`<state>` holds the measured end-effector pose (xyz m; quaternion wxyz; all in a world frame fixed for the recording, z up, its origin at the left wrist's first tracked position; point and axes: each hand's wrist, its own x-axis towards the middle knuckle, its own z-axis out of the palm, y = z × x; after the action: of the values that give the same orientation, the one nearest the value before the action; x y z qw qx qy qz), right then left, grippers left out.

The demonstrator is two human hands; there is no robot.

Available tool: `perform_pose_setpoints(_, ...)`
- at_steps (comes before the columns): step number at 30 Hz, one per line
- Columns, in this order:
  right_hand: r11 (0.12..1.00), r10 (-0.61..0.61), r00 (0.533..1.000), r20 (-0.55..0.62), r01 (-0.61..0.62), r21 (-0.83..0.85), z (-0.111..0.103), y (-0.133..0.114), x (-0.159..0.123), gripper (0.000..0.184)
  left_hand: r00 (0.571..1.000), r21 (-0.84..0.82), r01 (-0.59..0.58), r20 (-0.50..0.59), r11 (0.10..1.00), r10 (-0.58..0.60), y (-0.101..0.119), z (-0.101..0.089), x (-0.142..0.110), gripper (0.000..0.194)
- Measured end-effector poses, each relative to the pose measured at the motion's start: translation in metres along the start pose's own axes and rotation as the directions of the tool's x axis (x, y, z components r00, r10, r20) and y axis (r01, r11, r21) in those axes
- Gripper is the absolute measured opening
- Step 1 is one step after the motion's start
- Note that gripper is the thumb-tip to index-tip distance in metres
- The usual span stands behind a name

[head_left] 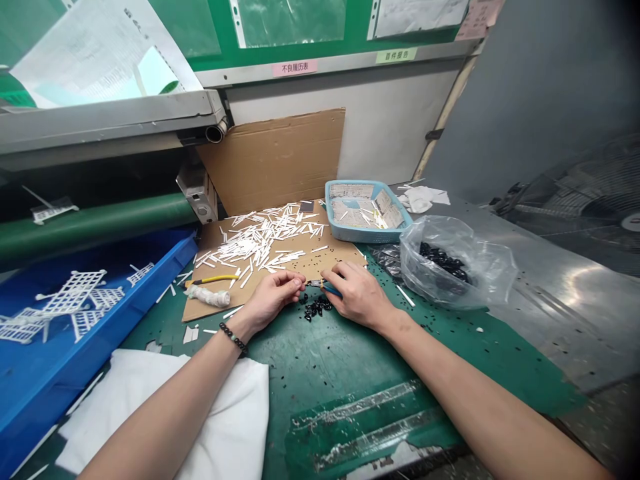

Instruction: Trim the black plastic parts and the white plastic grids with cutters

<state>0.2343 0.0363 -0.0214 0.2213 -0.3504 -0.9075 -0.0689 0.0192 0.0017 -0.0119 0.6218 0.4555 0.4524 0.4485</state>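
The left hand (270, 301) is pinching a small item, too small to identify, between its fingers (299, 283), and the right hand (359, 295) is closing its fingers around teal-handled pliers (327, 288). The step in hand appears to be close work on that item with the pliers, and the next move calls for keeping the item steady at the pliers' tips. The item is being held just beside those tips, directly above a small heap of black pieces (316, 308) on the green counter (350, 363). White plastic strips (265, 240) are lying on a cardboard sheet (305, 265) nearby.
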Motion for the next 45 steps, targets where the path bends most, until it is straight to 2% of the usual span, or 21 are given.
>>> perform_pose_setpoints(4,0.999,0.007,1.0,-0.018,-0.007,0.035,0.002,0.0,-0.001,0.023,0.999,0.073,-0.004,-0.032,0.997,0.006,0.0,-0.003,0.0,0.035)
perform_pose_setpoints(7,0.997,0.063,0.995,-0.078,-0.059,0.056,-0.001,0.002,0.0,0.023,0.995,0.305,-0.06,-0.057,0.951,0.081,0.003,-0.005,-0.001,0.031)
perform_pose_setpoints(9,0.997,0.069,0.996,-0.055,-0.07,-0.022,-0.006,0.002,0.001,0.023,0.99,0.46,-0.1,-0.04,0.882,0.133,0.005,-0.004,-0.002,0.03)
perform_pose_setpoints(11,0.991,0.03,0.999,0.015,-0.028,-0.131,-0.012,0.0,0.002,0.025,0.986,0.533,-0.121,-0.037,0.837,0.165,0.006,0.0,-0.003,0.031)
perform_pose_setpoints(13,0.984,0.007,0.999,0.038,0.0,-0.18,-0.017,-0.003,0.004,0.027,0.984,0.559,-0.122,-0.041,0.82,0.175,0.005,0.006,-0.004,0.03)
perform_pose_setpoints(16,0.986,0.004,1.0,-0.001,-0.004,-0.166,-0.02,-0.008,0.005,0.028,0.991,0.548,-0.081,-0.045,0.832,0.126,0.005,0.012,-0.003,0.028)
perform_pose_setpoints(18,0.989,-0.019,1.0,0.0,0.019,-0.145,-0.018,-0.009,0.004,0.028,0.99,0.502,-0.056,-0.082,0.863,0.112,0.006,0.013,-0.002,0.026)
perform_pose_setpoints(20,0.991,-0.033,0.999,0.002,0.033,-0.132,-0.015,-0.007,0.004,0.029,0.981,0.497,-0.069,-0.124,0.865,0.15,0.007,0.009,-0.001,0.023)
perform_pose_setpoints(21,0.991,-0.025,1.0,-0.002,0.024,-0.131,-0.014,-0.005,0.003,0.029,0.978,0.532,-0.085,-0.118,0.843,0.173,0.009,0.006,-0.001,0.021)
perform_pose_setpoints(23,0.991,0.013,1.0,-0.02,-0.016,-0.133,-0.011,0.0,0.002,0.028,0.988,0.655,-0.108,-0.015,0.747,0.155,0.013,-0.001,-0.004,0.018)
perform_pose_setpoints(26,0.99,0.069,0.997,-0.034,-0.073,-0.117,-0.008,0.007,0.001,0.027,0.985,0.836,-0.146,0.173,0.529,-0.003,0.022,-0.006,-0.013,0.016)
perform_pose_setpoints(29,0.992,0.084,0.996,-0.038,-0.087,-0.092,-0.006,0.011,0.001,0.028,0.979,0.919,-0.166,0.196,0.358,-0.051,0.028,-0.001,-0.024,0.017)
perform_pose_setpoints(33,0.992,0.09,0.994,-0.054,-0.095,-0.088,-0.007,0.01,0.001,0.028,0.974,0.937,-0.209,0.225,0.28,-0.029,0.025,0.01,-0.036,0.015)
perform_pose_setpoints(36,0.992,0.093,0.993,-0.07,-0.099,-0.078,-0.007,0.009,0.001,0.027,0.974,0.927,-0.214,0.225,0.308,-0.001,0.021,0.012,-0.039,0.015)
perform_pose_setpoints(38,0.993,0.096,0.992,-0.078,-0.101,-0.066,-0.006,0.01,0.0,0.027,0.982,0.907,-0.186,0.189,0.379,0.029,0.02,0.009,-0.037,0.016)
perform_pose_setpoints(41,0.995,0.088,0.992,-0.09,-0.092,-0.042,-0.005,0.011,-0.001,0.028,0.988,0.786,-0.155,0.126,0.599,0.09,0.022,0.005,-0.026,0.018)
perform_pose_setpoints(43,0.996,0.078,0.992,-0.096,-0.081,-0.027,-0.005,0.012,-0.001,0.028,0.988,0.607,-0.156,0.082,0.779,0.133,0.023,0.005,-0.016,0.019)
perform_pose_setpoints(45,0.998,0.062,0.993,-0.1,-0.064,-0.017,-0.005,0.011,-0.001,0.028,0.989,0.393,-0.14,0.022,0.909,0.143,0.021,0.005,-0.006,0.023)
